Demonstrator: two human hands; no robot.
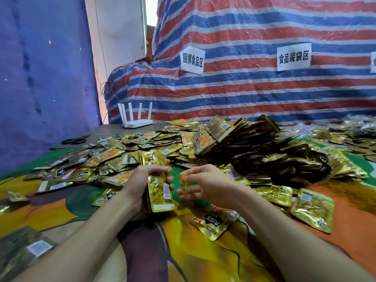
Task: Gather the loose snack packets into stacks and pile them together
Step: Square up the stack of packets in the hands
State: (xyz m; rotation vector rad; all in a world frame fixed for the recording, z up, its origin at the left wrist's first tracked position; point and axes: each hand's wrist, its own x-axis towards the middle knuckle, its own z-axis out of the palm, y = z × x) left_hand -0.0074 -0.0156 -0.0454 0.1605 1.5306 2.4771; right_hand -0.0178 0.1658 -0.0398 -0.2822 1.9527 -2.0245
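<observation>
Foil packet stack (pixel 160 190) light, slippery, likely to fan; left hand (pixel 139 179) clamps its middle; right hand (pixel 205 184) pinches yellow rubber band (pixel 184 185).

The snack packets (pixel 203 141) are shiny gold foil with a black logo and orange picture on one face, a white barcode label on the other. The held stack (pixel 160 188) shows gold and its white barcode patch; the rubber band (pixel 185 185) is yellow. The bench cover (pixel 193 257) is printed orange, green, yellow and dark purple (big flat shapes). The tarp (pixel 254 92) has red, blue and white stripes, its paper signs (pixel 294 57) white with black characters. The router (pixel 135 120) is white.
</observation>
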